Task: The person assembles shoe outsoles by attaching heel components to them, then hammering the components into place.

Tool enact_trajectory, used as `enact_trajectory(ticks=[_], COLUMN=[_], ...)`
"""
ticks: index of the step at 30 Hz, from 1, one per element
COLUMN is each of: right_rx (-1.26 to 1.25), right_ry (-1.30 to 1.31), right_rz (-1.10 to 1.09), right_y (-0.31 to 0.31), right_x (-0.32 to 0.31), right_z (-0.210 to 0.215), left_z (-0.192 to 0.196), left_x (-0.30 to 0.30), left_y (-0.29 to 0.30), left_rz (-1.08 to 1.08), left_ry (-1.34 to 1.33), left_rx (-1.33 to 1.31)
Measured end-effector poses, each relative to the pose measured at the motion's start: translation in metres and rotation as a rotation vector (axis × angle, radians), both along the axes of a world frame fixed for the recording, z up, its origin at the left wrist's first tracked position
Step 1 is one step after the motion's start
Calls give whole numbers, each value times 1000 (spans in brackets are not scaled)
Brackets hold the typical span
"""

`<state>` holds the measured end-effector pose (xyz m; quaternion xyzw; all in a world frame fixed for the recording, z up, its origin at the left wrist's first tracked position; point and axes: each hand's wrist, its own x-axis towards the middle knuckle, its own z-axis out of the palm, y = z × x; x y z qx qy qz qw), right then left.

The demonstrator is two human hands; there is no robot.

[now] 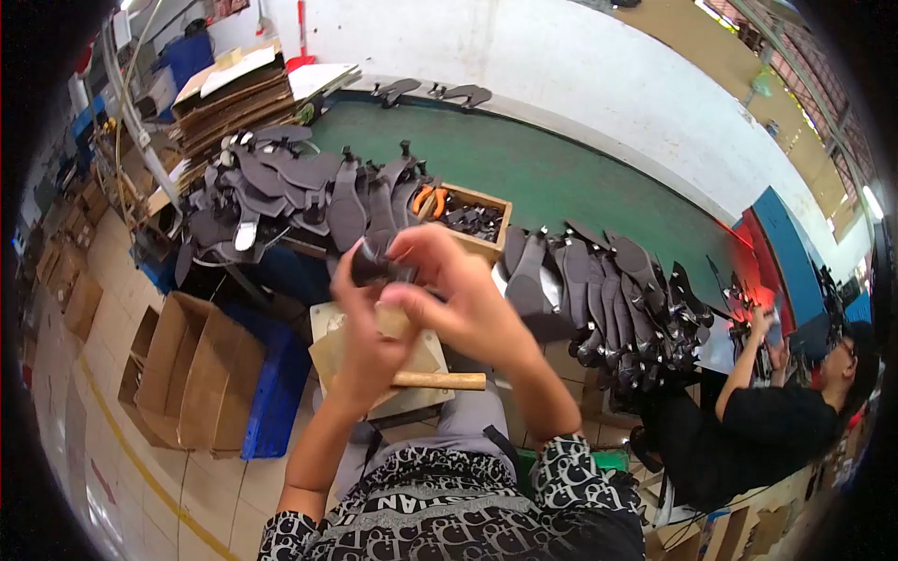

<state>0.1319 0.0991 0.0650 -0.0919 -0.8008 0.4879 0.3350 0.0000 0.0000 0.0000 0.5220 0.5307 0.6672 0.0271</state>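
A small glossy black piece (pixel 372 266) sits between my left hand (pixel 358 323) and my right hand (pixel 454 294), above a cream square board (pixel 430 359) with a round wooden handle (pixel 454 381) across it. Left, open brown cardboard boxes (pixel 192 374) stand beside a blue plastic crate (pixel 278 397). Farther, along a long green bench (pixel 571 178), a shallow wooden box (pixel 483 246) separates dark grey sole-shaped pieces (pixel 608 280) left and right.

Left hand (pixel 363 341) and right hand (pixel 463 304) close together, fingers curled
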Motion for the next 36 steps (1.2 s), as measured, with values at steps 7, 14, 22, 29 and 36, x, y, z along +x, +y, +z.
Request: enact_trajectory(ticks=[7, 14, 22, 29, 36], right_rx=[372, 174, -471, -790, -790], right_ry=[-17, -610, -869, -551, -297], right_rz=[-811, -335, -15, 129, 38], right_y=[6, 6, -62, -116, -121], right_x=[25, 85, 61, 65, 108], right_z=[-145, -336, -223, -202, -197], left_z=[-27, -40, -62, -61, -73], left_x=[-42, -41, -27, -19, -12], left_y=[-64, -76, -65, -52, -26], left_rz=[144, -25, 107, 145, 116], left_ry=[-143, -529, -369, -534, -420], left_rx=[-133, -67, -211, -246, -299])
